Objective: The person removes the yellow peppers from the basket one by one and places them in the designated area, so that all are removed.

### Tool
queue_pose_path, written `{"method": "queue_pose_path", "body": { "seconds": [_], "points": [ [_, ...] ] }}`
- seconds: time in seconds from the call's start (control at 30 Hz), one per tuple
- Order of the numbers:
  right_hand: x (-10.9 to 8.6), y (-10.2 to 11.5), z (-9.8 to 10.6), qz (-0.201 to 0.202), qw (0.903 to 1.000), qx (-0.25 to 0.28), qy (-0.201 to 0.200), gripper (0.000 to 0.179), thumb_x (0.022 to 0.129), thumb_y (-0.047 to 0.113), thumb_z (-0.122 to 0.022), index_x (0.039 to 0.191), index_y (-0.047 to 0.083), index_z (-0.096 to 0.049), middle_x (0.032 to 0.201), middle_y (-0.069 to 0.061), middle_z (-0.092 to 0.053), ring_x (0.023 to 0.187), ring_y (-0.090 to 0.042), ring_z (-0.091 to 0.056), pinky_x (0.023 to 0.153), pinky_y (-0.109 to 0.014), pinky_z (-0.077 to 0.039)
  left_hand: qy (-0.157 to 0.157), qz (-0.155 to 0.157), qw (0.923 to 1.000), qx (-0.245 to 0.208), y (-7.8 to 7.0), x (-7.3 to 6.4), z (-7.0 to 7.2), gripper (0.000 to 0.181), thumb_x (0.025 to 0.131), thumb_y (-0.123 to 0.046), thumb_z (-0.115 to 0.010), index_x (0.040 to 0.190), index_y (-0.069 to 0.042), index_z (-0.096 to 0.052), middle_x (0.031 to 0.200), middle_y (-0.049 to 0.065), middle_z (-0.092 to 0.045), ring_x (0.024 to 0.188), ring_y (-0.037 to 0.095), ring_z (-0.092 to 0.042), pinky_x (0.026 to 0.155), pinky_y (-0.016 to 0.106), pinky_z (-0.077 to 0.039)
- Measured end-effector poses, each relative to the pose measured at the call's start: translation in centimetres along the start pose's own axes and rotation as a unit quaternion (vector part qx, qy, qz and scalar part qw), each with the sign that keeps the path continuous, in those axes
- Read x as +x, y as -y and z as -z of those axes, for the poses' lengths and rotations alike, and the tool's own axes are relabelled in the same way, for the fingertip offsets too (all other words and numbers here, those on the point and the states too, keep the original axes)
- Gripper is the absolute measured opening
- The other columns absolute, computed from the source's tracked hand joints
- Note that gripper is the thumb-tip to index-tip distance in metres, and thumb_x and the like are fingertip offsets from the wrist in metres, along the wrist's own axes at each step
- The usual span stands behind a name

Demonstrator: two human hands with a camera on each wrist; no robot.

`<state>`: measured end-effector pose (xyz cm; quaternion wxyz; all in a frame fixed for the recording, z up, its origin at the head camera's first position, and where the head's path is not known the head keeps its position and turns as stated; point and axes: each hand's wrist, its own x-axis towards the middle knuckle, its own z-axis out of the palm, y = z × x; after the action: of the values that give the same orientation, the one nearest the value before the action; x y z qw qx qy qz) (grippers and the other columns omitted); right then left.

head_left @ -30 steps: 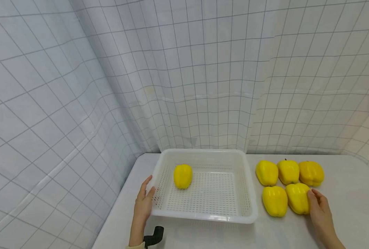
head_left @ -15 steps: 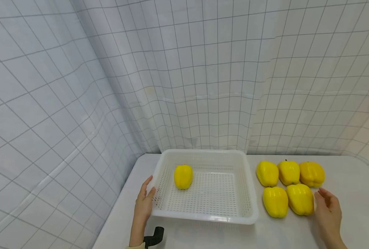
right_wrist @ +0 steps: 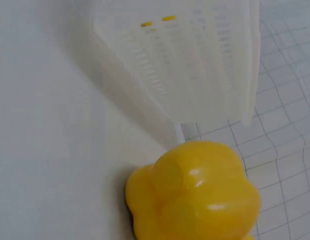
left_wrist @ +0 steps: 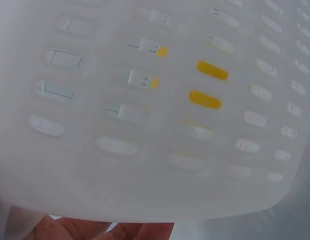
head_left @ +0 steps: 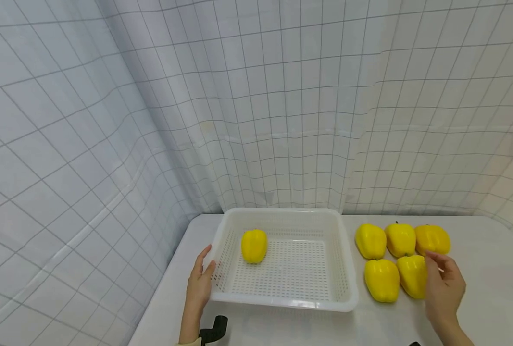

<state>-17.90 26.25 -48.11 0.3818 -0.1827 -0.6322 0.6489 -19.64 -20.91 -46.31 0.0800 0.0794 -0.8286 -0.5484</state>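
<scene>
A white perforated plastic basket (head_left: pixel 282 302) stands on the table, holding one yellow bell pepper (head_left: pixel 254 246). My left hand (head_left: pixel 199 287) grips its left rim, thumb near the top edge; fingers (left_wrist: pixel 74 228) show past the rim in the left wrist view. Right of the basket, my right hand (head_left: pixel 446 290) overlaps the right side of the front-right bell pepper (head_left: pixel 411 276), with bent fingers and nothing in its grasp. Left of that pepper lies another bell pepper (head_left: pixel 381 281). The right wrist view shows a bell pepper (right_wrist: pixel 200 200) close up, with the hand outside it.
Behind the front pair sit three more bell peppers (head_left: pixel 401 239) in a row. A white grid-patterned curtain (head_left: pixel 291 120) hangs along the back and left of the white table (head_left: pixel 490 269). A black wrist mount (head_left: pixel 215 329) is on the left arm.
My right hand drew back right from the front-right pepper, then came up and left over its right side. The left hand, basket and peppers stay in place.
</scene>
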Motion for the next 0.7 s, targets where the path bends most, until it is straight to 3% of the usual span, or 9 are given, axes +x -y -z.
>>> {"method": "queue_pose_path", "body": {
  "seconds": [0.3,0.5,0.7],
  "points": [
    [-1.1,1.5,-3.1,0.073,0.9958,-0.032,0.046,0.016,0.094,0.008,-0.057,0.101,-0.003,-0.067,0.093,0.004,-0.067,0.086,-0.008,-0.054,0.068,-0.012,-0.039,-0.003,0.001,1.0,0.001,0.0,0.0,0.0,0.047,0.101,-0.021,-0.043,0.147,-0.017,-0.034,0.143,0.021,-0.039,0.114,0.036,-0.048,0.087,0.051,-0.039],
    [-2.1,3.6,-5.4,0.102,0.9854,-0.037,0.131,0.016,0.095,0.001,-0.051,0.102,-0.007,-0.063,0.095,-0.002,-0.065,0.089,-0.009,-0.057,0.077,-0.013,-0.043,-0.003,0.004,1.0,0.0,0.0,0.0,0.0,0.047,0.101,-0.021,-0.043,0.147,-0.017,-0.034,0.143,0.021,-0.04,0.111,0.035,-0.05,0.084,0.047,-0.041],
    [-2.6,5.2,-7.7,0.127,0.9695,-0.027,0.207,0.014,0.095,0.0,-0.051,0.1,-0.004,-0.063,0.095,-0.004,-0.064,0.088,-0.009,-0.058,0.075,-0.016,-0.044,-0.003,-0.002,1.0,-0.007,0.1,0.0,0.0,0.048,0.101,-0.018,-0.043,0.147,-0.015,-0.034,0.147,0.021,-0.033,0.124,0.042,-0.04,0.092,0.058,-0.035]
  ]
}}
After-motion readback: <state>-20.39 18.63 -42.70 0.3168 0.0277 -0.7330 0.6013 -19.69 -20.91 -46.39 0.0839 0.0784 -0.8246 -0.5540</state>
